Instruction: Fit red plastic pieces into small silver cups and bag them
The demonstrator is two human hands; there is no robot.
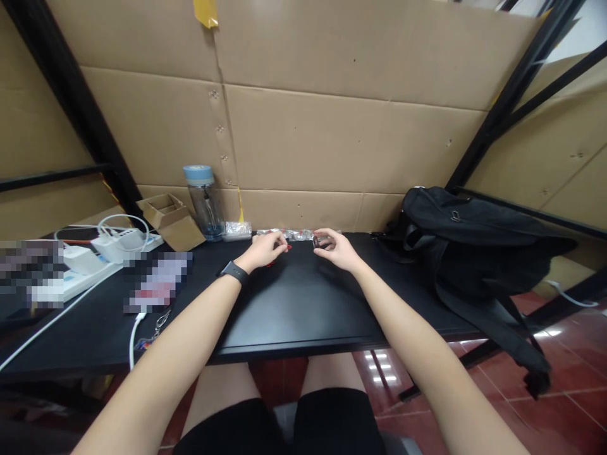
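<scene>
Packets (301, 235) lined the back edge of the surface (303, 309), likely for reach; the right hand (339, 251) pinched a shiny piece (316, 241); whether the left hand (265, 249) gripped the red bit (289, 247), I couldn't tell.

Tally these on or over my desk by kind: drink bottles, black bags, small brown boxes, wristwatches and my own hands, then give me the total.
Drink bottle: 1
Black bag: 1
Small brown box: 1
Wristwatch: 1
Hands, left hand and right hand: 2
Total: 6
</scene>
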